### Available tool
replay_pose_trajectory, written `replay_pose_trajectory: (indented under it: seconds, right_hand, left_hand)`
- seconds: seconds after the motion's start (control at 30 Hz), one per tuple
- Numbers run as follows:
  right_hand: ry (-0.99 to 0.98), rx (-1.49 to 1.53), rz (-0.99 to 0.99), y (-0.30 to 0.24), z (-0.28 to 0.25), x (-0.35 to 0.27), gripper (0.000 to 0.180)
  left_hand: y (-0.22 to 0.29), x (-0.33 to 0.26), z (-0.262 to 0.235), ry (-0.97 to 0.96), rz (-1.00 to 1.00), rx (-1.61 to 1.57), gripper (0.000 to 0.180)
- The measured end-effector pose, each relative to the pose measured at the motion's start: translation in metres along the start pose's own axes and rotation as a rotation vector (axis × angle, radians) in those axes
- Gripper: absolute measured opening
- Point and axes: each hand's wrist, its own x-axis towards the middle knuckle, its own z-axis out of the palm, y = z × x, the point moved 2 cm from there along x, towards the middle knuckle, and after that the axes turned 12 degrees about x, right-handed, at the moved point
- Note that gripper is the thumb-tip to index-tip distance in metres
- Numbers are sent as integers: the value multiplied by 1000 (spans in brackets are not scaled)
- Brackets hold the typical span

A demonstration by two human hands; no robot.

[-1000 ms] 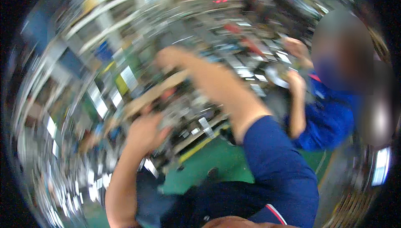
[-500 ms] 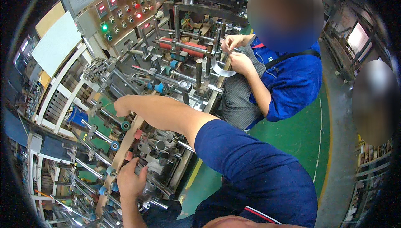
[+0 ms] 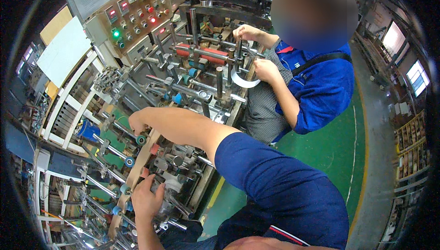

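both hands (image 3: pixel 145 198) (image 3: pixel 138 122) on wooden rail (image 3: pixel 135 170)

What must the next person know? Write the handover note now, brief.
Left hand: closed on a metal fitting at the machine's near edge, beside the wooden strip.
Right hand: at the strip's upper end, by a teal roller; grip unclear.
The strip lies along the roller rods.
A co-worker's hand is on a white band farther along.
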Motion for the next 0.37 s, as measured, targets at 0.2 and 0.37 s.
replay_pose_trajectory:
  seconds: [0.2, 0.37]
  right_hand:
    - [-14, 173, 12, -23, 2, -20, 34]
    - [-39, 270, -15, -19, 2, -18, 35]
  left_hand:
    - [-4, -4, -2, -4, -26, 7, 45]
    - [-2, -3, -1, -33, -40, -38, 45]
